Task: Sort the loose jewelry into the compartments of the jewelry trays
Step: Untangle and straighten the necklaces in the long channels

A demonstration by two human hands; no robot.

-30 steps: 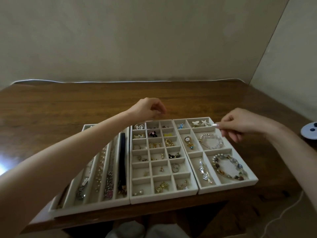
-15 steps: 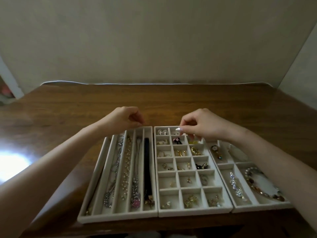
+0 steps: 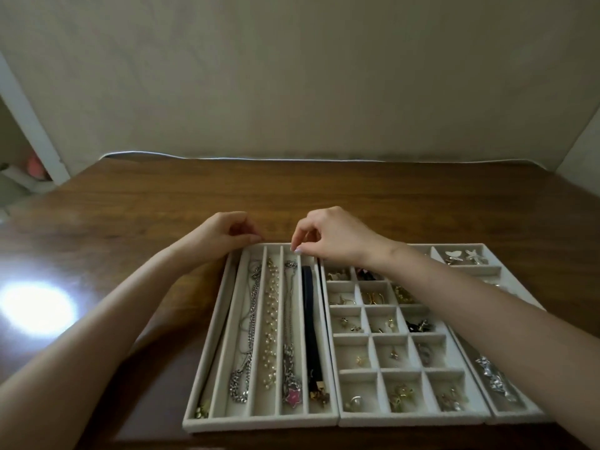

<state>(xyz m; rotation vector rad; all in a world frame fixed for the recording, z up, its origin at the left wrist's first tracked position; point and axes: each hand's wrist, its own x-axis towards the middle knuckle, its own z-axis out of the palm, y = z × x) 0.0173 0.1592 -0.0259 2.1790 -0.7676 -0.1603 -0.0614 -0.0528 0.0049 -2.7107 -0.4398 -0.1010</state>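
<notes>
1. Left hand [image 3: 224, 236] is at the far left corner of the long-slot necklace tray [image 3: 259, 421]. Its fingers [image 3: 255, 238] are curled in, thumb meeting the tips. Can't tell if anything's in there.
2. Right hand [image 3: 334, 235] hovers over that tray's far edge, fingers [image 3: 297, 250] pinched together and pointing down. Whatever they've got, if anything, is too small to see.
3. Straight toward me from the right fingers is the pink star pendant chain [image 3: 291, 396], with the black choker [image 3: 310, 319] one slot right. One slot left is the pearl strand [image 3: 271, 326], then the silver chain [image 3: 250, 336].
4. Right of those fingers, under the forearm, the earring grid tray [image 3: 406, 418] touches the necklace tray, all on the wooden bench [image 3: 324, 190].
</notes>
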